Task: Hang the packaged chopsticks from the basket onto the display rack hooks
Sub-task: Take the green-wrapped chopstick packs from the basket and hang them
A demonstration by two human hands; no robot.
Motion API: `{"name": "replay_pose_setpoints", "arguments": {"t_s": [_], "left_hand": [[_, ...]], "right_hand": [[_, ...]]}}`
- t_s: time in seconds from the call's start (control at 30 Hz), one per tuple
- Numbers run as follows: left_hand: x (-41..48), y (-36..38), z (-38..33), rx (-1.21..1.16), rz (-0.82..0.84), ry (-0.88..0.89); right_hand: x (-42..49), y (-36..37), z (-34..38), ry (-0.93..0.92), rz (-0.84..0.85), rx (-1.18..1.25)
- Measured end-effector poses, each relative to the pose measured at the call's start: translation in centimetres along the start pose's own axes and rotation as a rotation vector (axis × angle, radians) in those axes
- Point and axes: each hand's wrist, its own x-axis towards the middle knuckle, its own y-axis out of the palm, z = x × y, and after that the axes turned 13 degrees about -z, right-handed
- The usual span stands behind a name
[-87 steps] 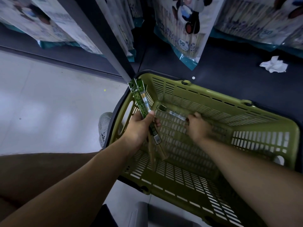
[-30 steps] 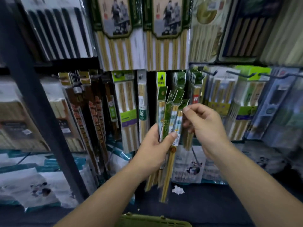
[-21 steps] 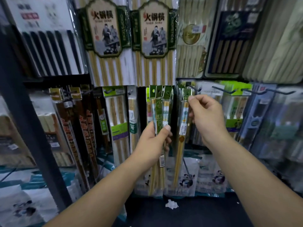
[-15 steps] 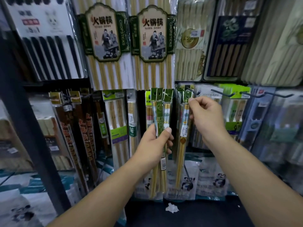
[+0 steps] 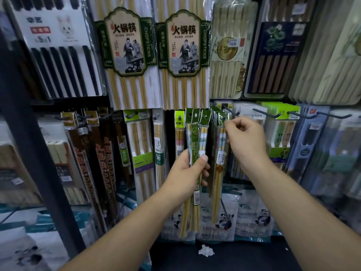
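The left hand [image 5: 187,171], raised upright, clasps a fan of green-topped clear packs of bamboo chopsticks [image 5: 196,153]; just beside it, the right hand [image 5: 245,139] pinches another green-topped pack [image 5: 220,153] at a dark metal rack hook [image 5: 229,111].

Left hand [image 5: 187,173]: wrapped around a fan of chopstick packs [image 5: 196,137], upright, header cards above the fingers, stick ends below the palm.
Right hand [image 5: 247,142]: right of the left hand, fingertips [image 5: 228,122] pinching the top of a single chopstick pack [image 5: 220,153].
Single chopstick pack: hangs down left of the right palm, in front of the hanging row of like packs [image 5: 214,114].
Display hook [image 5: 230,111]: just above the right fingertips, projecting from the rack.
Hotpot chopstick packs [image 5: 183,55]: above both hands.
Crumpled paper [image 5: 206,250]: on the shelf below the fingers.
Panda bags [image 5: 224,220]: behind the lower stick ends.
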Motion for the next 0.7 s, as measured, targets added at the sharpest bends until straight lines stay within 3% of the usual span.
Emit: {"name": "replay_pose_setpoints", "arguments": {"t_s": [0.3, 0.47, 0.7], "left_hand": [[0.2, -0.1, -0.1, 0.050, 0.063, 0.040], [0.3, 0.7, -0.6, 0.011, 0.094, 0.041], [-0.1, 1.1, -0.7, -0.029, 0.121, 0.027]], "right_hand": [[-0.7, -0.4, 0.1, -0.029, -0.086, -0.024], [-2.5, -0.8, 1.6, -0.020, 0.140, 0.177], [-2.4, -0.7, 2.2, 0.103, 0.175, 0.262]]}}
